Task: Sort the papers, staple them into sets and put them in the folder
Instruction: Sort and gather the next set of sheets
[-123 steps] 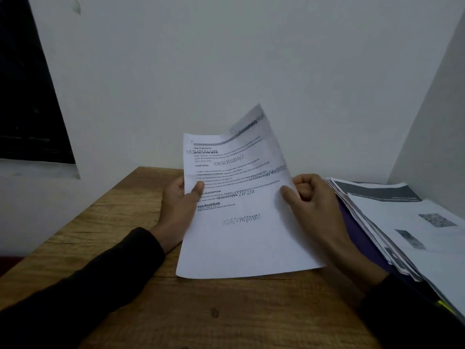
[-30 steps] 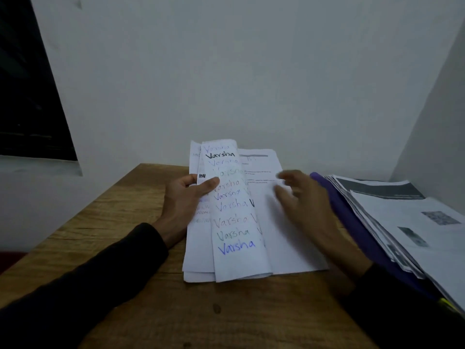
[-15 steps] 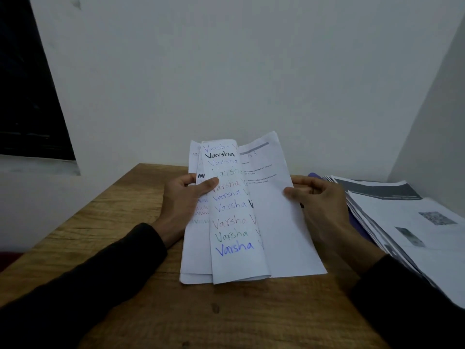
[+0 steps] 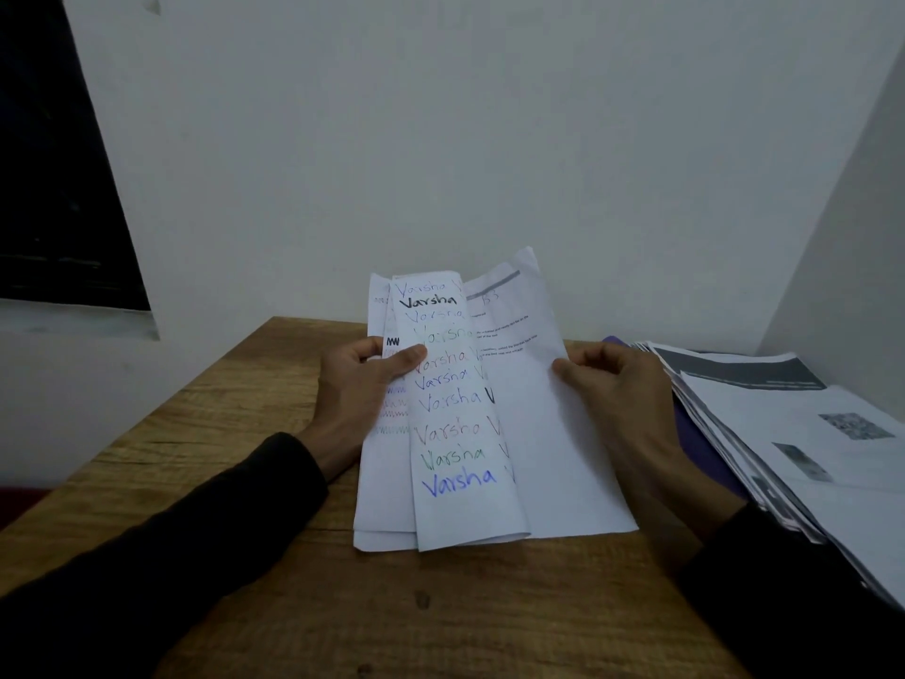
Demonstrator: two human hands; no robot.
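Observation:
Several white sheets are fanned out upright over the wooden table. My left hand grips the left part of the bundle, its thumb across a curled sheet with coloured handwritten words. My right hand pinches the right edge of a printed sheet with a grey header bar, lifted at its top. Their lower edges rest on the table. A purple folder lies to the right, mostly covered by a stack of printed papers.
A white wall stands close behind the table and another at the right, behind the stack. A dark window is at the left. The table's left edge runs diagonally from the back corner toward me. No stapler is in view.
Four seconds ago both hands held one printed sheet. Since then the handwritten sheet has curled over to the left under my thumb, and my right hand has taken the following printed sheet's right edge and lifted it.

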